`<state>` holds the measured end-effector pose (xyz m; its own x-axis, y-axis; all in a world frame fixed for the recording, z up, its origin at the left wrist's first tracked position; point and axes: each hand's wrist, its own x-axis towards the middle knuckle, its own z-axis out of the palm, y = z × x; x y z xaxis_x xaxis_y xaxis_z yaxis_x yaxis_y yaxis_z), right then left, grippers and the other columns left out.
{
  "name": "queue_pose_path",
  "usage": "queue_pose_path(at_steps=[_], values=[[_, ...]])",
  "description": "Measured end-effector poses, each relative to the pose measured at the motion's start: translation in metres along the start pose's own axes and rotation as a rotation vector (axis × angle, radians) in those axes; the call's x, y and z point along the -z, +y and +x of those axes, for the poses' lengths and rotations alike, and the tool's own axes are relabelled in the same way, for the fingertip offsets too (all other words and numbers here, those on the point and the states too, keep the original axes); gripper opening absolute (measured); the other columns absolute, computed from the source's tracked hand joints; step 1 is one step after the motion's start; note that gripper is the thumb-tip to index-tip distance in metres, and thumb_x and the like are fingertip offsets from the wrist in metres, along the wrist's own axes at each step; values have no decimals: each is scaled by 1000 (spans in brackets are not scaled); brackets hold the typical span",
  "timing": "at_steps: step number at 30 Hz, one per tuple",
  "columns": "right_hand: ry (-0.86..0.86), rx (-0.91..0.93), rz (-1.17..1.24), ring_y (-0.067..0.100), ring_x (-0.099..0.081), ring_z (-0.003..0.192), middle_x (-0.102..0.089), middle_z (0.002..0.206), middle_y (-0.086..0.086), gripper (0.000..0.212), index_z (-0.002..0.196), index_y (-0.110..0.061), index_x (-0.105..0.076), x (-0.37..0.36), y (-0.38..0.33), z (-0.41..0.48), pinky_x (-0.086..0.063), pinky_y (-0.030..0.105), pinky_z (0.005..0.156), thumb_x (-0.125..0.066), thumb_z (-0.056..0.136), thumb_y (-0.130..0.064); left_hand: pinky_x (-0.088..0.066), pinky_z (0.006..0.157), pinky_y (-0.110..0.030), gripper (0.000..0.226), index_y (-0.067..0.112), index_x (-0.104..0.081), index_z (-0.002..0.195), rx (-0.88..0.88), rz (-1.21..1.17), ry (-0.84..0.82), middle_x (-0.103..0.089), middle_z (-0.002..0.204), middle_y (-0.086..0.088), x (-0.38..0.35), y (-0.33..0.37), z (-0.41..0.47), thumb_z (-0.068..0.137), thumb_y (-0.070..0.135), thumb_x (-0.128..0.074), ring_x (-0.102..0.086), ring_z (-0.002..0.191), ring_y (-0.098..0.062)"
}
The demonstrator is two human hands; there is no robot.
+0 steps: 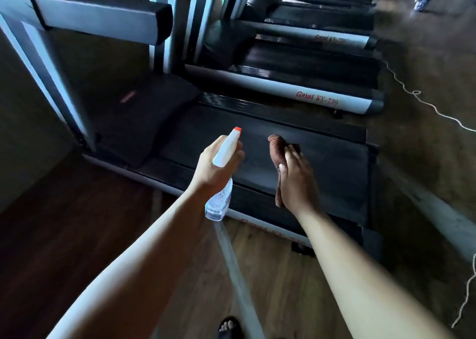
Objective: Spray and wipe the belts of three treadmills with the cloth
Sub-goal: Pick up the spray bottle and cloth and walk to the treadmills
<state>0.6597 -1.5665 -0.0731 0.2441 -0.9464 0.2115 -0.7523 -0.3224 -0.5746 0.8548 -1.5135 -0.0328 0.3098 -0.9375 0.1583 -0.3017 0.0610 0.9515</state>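
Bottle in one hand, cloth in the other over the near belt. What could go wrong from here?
1. The spray bottle in the left hand seems aimed across the belt, not down, so mist may overshoot.
2. The right hand holds the cloth bunched, so wiping may leave strips.
3. The white cord lying at the right is a likely trip hazard.

Reaching forward side by side, the left hand curls round a spray bottle, the right hand pinches a cloth between thumb and straight fingers
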Motion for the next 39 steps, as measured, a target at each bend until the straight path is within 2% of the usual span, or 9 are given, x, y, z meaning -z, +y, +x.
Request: queue_pose_path(at_steps=[2, 4, 7, 11, 17, 25, 30, 36, 39], values=[[-6, -13, -13, 21, -20, 150, -30, 161, 5, 50, 154, -11, -31, -5, 6, 19, -11, 27, 119, -35, 105, -19, -50, 64, -52, 8, 17, -63, 93, 11, 6, -23, -62, 81, -2, -4, -8, 26, 90, 23, -66, -54, 66, -18], [-3, -25, -21, 22, -23, 149, -32, 160, 6, 49, 152, -10, -35, -11, 16, 39, -14, 30, 120, -37, 104, -18, -50, 64, -51, 8, 17, -63, 93, 28, 8, -45, -63, 84, -6, -10, -17, 52, 90, 23, -66, -54, 66, -18], [12, -54, -25, 25, -27, 148, -37, 157, 6, 49, 151, -9, -37, -19, 36, 70, -22, 36, 121, -41, 103, -17, -47, 61, -40, 3, 16, -63, 91, 40, 13, -68, -61, 81, -1, -27, -29, 87, 91, 17, -66, -53, 64, -15], [25, -83, -53, 26, -26, 148, -35, 158, 9, 49, 151, -7, -37, -28, 66, 109, -15, 28, 118, -44, 104, -15, -46, 58, -32, 3, 14, -63, 93, 84, -4, -89, -61, 78, 4, -54, -47, 131, 92, 15, -66, -53, 61, -13], [34, -78, -54, 32, -31, 146, -40, 154, 14, 47, 148, -2, -41, -49, 119, 175, -19, 32, 117, -48, 102, -10, -48, 60, -28, 3, 13, -64, 95, 126, -13, -88, -61, 77, 4, -97, -85, 196, 93, 12, -66, -54, 61, -12], [-1, -148, -40, 31, -31, 145, -40, 155, 13, 48, 149, -3, -39, -111, 180, 236, -18, 29, 117, -46, 103, -11, -51, 65, -35, 6, 20, -65, 96, 154, 30, -81, -65, 80, 3, -138, -156, 258, 93, 16, -68, -59, 64, -13], [27, -195, -24, 29, -31, 146, -40, 155, 11, 48, 150, -4, -38, -168, 215, 249, -22, 32, 117, -47, 103, -12, -54, 68, -47, 6, 23, -65, 95, 175, 26, -103, -65, 83, 2, -154, -220, 272, 89, 25, -66, -59, 67, -15], [42, -220, -4, 31, -28, 147, -38, 156, 11, 48, 150, -4, -37, -250, 245, 255, -21, 35, 118, -45, 103, -12, -54, 67, -48, 5, 15, -65, 96, 133, 12, -124, -65, 86, -7, -159, -299, 285, 92, 14, -68, -58, 65, -14], [56, -221, -1, 32, -29, 146, -38, 156, 12, 48, 150, -3, -37, -298, 256, 256, -21, 35, 118, -45, 103, -10, -54, 66, -44, 8, 17, -65, 97, 95, -13, -130, -66, 86, -5, -155, -342, 294, 91, 21, -67, -59, 65, -15]])
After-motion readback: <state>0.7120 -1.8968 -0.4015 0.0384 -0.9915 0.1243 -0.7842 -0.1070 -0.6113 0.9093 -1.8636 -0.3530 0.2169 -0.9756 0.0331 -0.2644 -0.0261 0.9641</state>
